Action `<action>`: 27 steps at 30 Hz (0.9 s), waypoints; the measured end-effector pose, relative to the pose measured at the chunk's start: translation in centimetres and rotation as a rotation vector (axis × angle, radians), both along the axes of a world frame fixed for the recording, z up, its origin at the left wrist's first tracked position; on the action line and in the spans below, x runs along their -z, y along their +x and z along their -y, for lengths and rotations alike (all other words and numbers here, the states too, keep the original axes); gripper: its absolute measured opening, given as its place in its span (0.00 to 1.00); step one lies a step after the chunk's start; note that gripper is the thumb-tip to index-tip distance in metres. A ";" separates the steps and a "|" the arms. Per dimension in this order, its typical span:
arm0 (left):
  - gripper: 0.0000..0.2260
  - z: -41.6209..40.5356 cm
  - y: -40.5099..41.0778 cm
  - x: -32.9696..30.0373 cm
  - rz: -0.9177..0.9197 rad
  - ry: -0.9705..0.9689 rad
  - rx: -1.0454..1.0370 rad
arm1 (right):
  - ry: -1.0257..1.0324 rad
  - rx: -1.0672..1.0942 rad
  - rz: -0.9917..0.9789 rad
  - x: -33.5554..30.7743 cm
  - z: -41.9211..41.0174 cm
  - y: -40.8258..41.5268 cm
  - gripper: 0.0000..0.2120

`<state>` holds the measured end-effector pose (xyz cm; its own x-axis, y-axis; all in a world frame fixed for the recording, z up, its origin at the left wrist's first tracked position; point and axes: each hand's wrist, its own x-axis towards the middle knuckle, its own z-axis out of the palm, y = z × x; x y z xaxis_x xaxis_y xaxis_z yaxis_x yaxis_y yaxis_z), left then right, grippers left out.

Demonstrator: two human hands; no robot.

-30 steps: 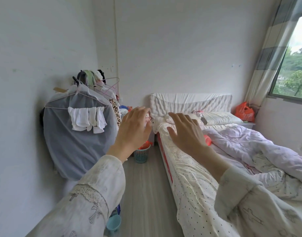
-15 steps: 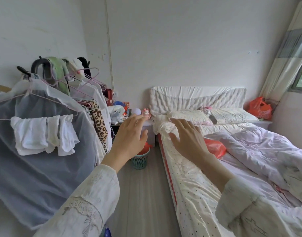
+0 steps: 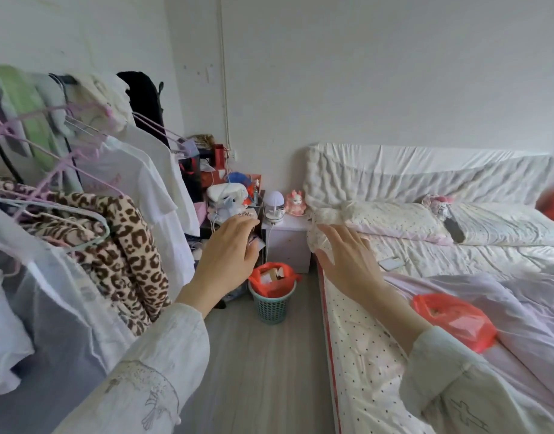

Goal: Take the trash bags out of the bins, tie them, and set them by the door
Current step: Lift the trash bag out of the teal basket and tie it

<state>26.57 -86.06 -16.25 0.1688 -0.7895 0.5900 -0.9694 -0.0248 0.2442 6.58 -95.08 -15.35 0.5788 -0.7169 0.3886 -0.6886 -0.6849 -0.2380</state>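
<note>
A small teal mesh bin stands on the floor between the bed and the clothes rack, lined with a red trash bag that holds some paper scraps. My left hand is raised in front of me, above and left of the bin, fingers loose and holding nothing. My right hand is raised over the bed's edge, above and right of the bin, fingers straight and spread. A second red plastic bag lies on the bed by my right forearm.
A clothes rack full of hanging garments crowds the left. The bed fills the right. A white nightstand with a small lamp and figurine stands behind the bin. A strip of grey floor runs between rack and bed.
I have moved forward down the aisle; the bin and nightstand are nearer and larger. Both hands stay raised and empty. The window has left the view.
</note>
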 end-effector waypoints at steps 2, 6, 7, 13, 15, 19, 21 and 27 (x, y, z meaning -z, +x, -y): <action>0.18 4.0 1.8 2.3 -0.032 0.028 -0.004 | 0.023 0.005 0.000 1.5 4.5 2.0 0.23; 0.18 12.1 6.0 7.2 -0.152 0.084 -0.023 | 0.082 0.015 0.002 4.9 13.5 7.1 0.23; 0.17 14.1 7.3 8.4 -0.195 0.097 -0.029 | 0.105 0.011 0.001 5.9 15.7 8.7 0.23; 0.17 24.9 14.3 14.4 -0.381 0.221 -0.068 | 0.267 0.007 -0.013 11.5 27.0 15.8 0.23; 0.16 27.6 15.6 16.8 -0.433 0.286 -0.063 | 0.311 0.028 -0.050 13.4 30.1 17.1 0.23; 0.17 32.3 18.2 21.9 -0.503 0.402 -0.083 | 0.421 0.018 -0.146 18.0 36.2 19.8 0.23; 0.17 34.8 19.7 23.9 -0.549 0.446 -0.110 | 0.465 0.016 -0.191 20.4 39.4 21.5 0.23; 0.18 43.5 25.0 30.2 -0.691 0.580 -0.239 | 0.653 -0.005 -0.272 27.8 50.1 26.3 0.24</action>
